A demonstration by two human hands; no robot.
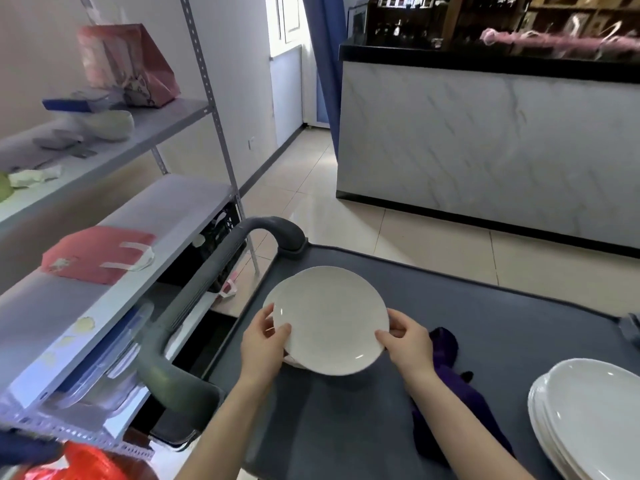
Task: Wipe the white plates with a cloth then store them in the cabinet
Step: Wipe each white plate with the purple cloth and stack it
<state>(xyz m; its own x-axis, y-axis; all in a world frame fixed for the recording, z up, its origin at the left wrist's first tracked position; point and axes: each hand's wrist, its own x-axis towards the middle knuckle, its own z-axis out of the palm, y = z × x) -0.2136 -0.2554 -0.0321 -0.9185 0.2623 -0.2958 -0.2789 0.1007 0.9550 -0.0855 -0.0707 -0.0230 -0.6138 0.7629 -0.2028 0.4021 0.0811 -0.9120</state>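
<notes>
Both my hands hold a round white plate (329, 320) above the grey cart top (485, 306). My left hand (265, 344) grips its left rim, thumb on top. On the right rim, my right hand (407, 339) grips the same way. The edge of another white plate shows just beneath it, on the left and near sides. A purple cloth (446, 389) lies on the cart beside my right forearm, partly hidden by it. A stack of white plates (588, 417) sits at the cart's right near corner.
The cart's curved grey handle (194, 306) runs along its left side. Left of it stands a grey metal shelf rack (104, 271) with pink bags and clear containers. A marble-fronted counter (485, 150) stands across the tiled floor.
</notes>
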